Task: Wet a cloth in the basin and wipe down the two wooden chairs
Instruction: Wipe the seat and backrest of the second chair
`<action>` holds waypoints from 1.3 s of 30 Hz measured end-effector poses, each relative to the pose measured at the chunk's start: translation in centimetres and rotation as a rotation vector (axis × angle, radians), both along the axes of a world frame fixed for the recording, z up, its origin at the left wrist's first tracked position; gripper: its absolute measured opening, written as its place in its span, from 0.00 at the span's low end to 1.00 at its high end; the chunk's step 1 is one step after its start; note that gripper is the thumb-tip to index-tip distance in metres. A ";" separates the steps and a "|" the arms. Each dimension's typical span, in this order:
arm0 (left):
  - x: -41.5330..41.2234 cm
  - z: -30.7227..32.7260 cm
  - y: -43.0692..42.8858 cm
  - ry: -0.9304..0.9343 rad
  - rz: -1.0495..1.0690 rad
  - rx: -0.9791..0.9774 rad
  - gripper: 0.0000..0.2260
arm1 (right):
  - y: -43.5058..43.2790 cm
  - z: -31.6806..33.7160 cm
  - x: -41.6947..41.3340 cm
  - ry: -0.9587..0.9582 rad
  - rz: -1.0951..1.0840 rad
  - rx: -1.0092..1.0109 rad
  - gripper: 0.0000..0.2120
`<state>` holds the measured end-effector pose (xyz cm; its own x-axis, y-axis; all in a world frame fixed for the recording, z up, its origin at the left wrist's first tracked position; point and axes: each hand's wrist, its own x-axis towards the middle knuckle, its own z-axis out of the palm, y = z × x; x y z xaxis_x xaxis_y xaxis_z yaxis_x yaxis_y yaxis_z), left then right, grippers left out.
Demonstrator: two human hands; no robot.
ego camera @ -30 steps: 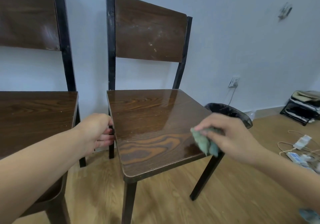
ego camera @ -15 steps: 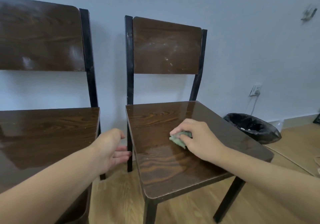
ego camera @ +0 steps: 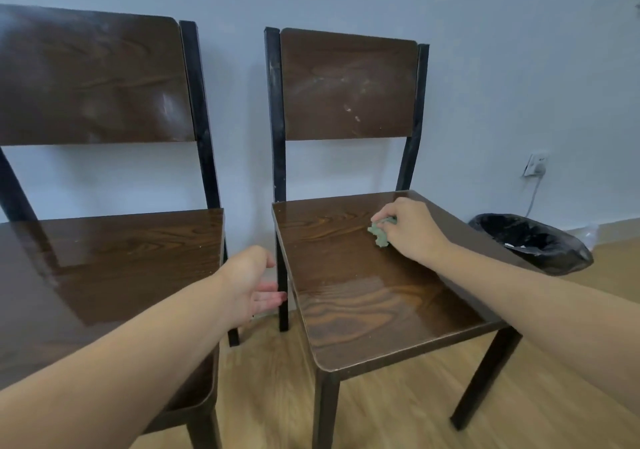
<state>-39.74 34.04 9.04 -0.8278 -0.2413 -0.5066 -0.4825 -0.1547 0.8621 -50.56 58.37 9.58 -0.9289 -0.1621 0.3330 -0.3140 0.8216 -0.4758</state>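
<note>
At two o'clock on the right chair's seat, the right hand clamps the green cloth; a wet sheen suggests wiping is well underway. Left hand hangs open-fingered. Backrest still looks smudged.

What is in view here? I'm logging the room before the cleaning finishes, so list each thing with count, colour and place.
wooden chairs: 2, dark brown with black frames, side by side against the wall; left chair, right chair
cloth: 1, green, bunched on the right chair's seat, towards the back
bin: 1, black liner, on the floor right of the right chair
wall socket: 1, white, low on the wall above the bin, with a cable hanging from it
wall: 1, pale blue-grey, behind the chairs
floor: 1, light wood
left hand: 1, bare, open, in the gap between the chairs
right hand: 1, bare, gripping the cloth against the seat
</note>
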 end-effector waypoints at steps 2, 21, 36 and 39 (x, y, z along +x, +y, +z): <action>-0.2 0.3 -0.1 0.007 -0.008 -0.005 0.20 | -2.5 -0.3 1.6 -0.004 0.105 0.003 0.10; -0.9 0.5 0.3 -0.048 -0.050 0.002 0.12 | -2.4 0.1 17.7 0.000 0.483 0.087 0.16; -6.9 0.5 -1.3 -0.028 0.120 0.031 0.02 | -17.6 -0.6 -7.5 -0.025 0.225 -0.032 0.11; -8.2 0.1 -1.7 0.005 0.161 0.033 0.06 | -18.0 -1.5 -6.7 -0.015 0.435 0.152 0.13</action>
<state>-47.94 32.37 9.18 -0.7821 -0.3549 -0.5122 -0.4447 -0.2578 0.8578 -57.21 40.35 8.12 -0.7682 -0.5839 0.2627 -0.6392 0.6756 -0.3674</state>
